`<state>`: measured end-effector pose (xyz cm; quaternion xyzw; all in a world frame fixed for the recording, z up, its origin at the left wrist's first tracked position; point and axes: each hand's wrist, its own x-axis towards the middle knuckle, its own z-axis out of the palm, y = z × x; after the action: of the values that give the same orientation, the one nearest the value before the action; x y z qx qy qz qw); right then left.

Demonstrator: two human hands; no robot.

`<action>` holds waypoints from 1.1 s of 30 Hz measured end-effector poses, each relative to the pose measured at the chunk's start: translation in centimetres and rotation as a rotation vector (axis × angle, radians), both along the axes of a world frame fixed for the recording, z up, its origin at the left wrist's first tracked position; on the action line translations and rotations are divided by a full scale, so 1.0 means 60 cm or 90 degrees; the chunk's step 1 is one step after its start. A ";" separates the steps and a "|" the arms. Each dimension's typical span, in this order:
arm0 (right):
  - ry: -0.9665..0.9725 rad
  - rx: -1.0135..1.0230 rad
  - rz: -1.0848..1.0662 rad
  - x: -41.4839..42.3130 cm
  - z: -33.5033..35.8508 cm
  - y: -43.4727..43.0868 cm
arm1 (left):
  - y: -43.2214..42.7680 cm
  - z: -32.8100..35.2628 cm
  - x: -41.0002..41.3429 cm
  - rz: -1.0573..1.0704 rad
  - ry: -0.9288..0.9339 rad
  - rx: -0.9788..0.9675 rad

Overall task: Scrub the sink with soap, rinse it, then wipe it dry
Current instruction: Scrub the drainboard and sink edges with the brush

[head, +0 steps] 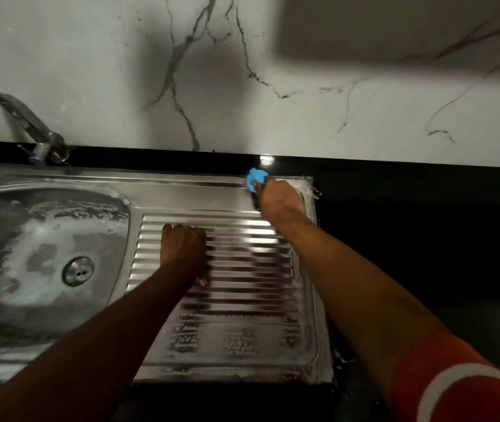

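Note:
A steel sink [5,190] fills the left and middle of the head view, its bowl streaked with white soap foam around the drain [78,271]. A ribbed drainboard [242,315] joins it on the right, with foam along its near ribs. My right hand [279,199] grips a blue scrubber [256,176] at the drainboard's far right corner, pressed on the rim. My left hand [183,248] rests on the ribs near the bowl, its fingers curled under and nothing visible in it.
A chrome tap [29,129] rises at the back left and arcs out of frame. A black countertop [425,239] surrounds the sink and runs to the right. A white marble-patterned wall [273,102] stands right behind. Foam spots lie by the drainboard's right edge.

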<state>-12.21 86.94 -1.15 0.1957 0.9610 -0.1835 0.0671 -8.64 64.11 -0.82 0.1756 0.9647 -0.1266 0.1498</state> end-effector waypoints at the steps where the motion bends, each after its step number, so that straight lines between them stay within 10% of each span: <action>1: -0.006 0.018 -0.027 0.011 0.003 0.032 | -0.002 0.000 0.000 0.002 -0.003 -0.003; 7: -0.016 0.119 -0.176 0.070 0.008 0.166 | -0.007 -0.009 -0.002 -0.012 0.015 0.022; 15: 0.002 -0.072 -0.019 -0.031 -0.006 -0.035 | -0.002 -0.007 0.001 -0.009 0.011 0.019; 24: -0.032 0.120 -0.201 0.071 0.010 0.175 | -0.006 -0.005 0.001 -0.001 0.016 0.030; 33: -0.012 -0.054 -0.009 -0.013 -0.016 -0.055 | -0.002 -0.006 0.003 0.015 -0.002 0.038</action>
<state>-12.98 83.65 -2.13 0.2015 0.9503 -0.2225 0.0829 -8.44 64.00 -1.18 0.1685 0.9698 -0.0959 0.1478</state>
